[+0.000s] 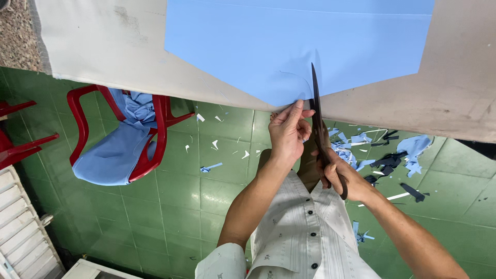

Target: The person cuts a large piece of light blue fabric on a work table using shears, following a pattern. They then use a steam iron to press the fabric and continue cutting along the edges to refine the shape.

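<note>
1. Gripping the handles of dark scissors (321, 135), the right hand (341, 175) is closed around them at the centre of the frame.
2. The scissors' blades point up and cut into the lower edge of a light blue fabric (299, 41).
3. The left hand (287, 133) pinches the same fabric edge with its fingertips, just beside the blade.
4. The fabric lies flat on a pale cutting table (103, 46) in the upper part of the frame.
5. At centre left, a red plastic chair (155, 139) holds more blue cloth (116, 152).
6. Blue and dark scraps (385, 155) lie on the green tiled floor (175, 196) at right.
</note>
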